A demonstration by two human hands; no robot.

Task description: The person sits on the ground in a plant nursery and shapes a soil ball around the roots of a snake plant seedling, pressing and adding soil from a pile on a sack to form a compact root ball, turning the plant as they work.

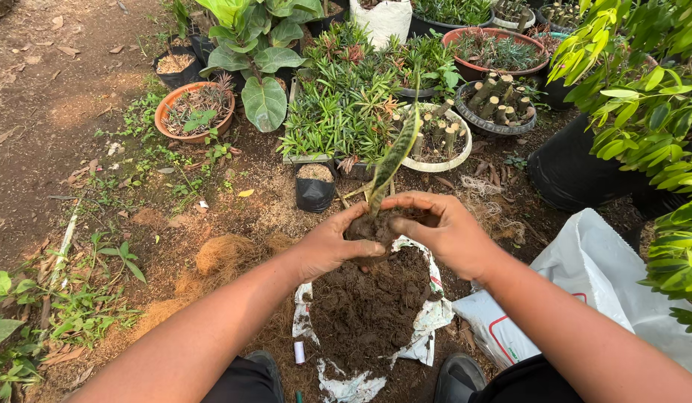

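Soil clings in a dark clump [376, 225] around the base of the small plant [391, 160] you hold at the centre of the frame, its single long mottled green leaf rising upright and leaning slightly right. Your left hand [332, 246] cups the clump from the left, fingers curled under it and thumb along its lower edge. Your right hand [443, 231] closes over it from the right, fingers bent across the top, so both hands are pressed around the same root ball, touching it and almost meeting.

Just below your hands lies a heap of dark soil [368, 310] on a torn white sack [424, 328] spread on the ground, with your shoes [458, 377] at the bottom edge on either side of it. A larger white bag [607, 276] sits in the lower right. A small black grow bag [315, 186] filled with growing mix stands just above your left hand. Brown coconut fibre [219, 257] is piled left of centre. Across the top of the frame, potted plants crowd together: a terracotta pot [194, 112] at upper left, a white round pot with cut stems [438, 142], and a broad-leaved plant [260, 52].
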